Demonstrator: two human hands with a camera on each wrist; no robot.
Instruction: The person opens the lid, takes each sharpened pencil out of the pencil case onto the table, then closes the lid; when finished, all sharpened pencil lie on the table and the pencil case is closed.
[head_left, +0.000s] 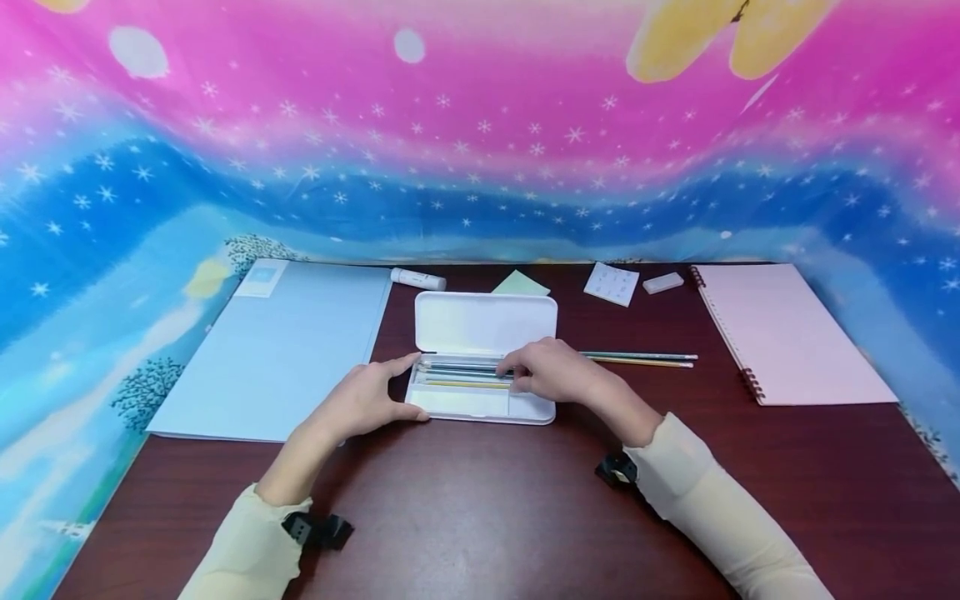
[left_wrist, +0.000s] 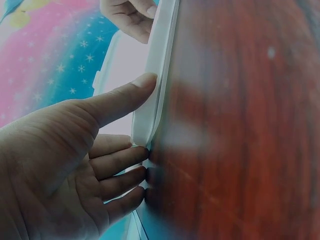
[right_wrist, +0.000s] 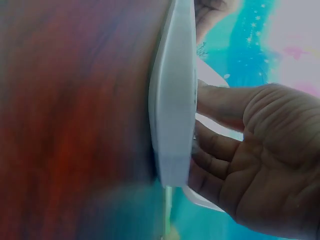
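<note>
A white pencil case [head_left: 457,404] lies on the table with its lid [head_left: 486,323] raised at the back. Several pencils [head_left: 465,373], dark ones and a yellow one, lie lengthwise inside it. My left hand [head_left: 367,398] spans the case's left end; its thumb touches the front wall [left_wrist: 150,107], and the other fingers extend along the side. Over the right part of the case, my right hand [head_left: 558,371] reaches in with curled fingers and holds a pencil near its right end. The case wall [right_wrist: 175,120] hides those fingertips in the right wrist view.
Two more pencils [head_left: 645,359] lie right of the case. A light blue folder [head_left: 285,350] is at left, a pink spiral notebook [head_left: 795,333] at right. Along the back are a white tube [head_left: 417,278], green paper [head_left: 521,284], a patterned paper square [head_left: 612,284] and an eraser [head_left: 663,282].
</note>
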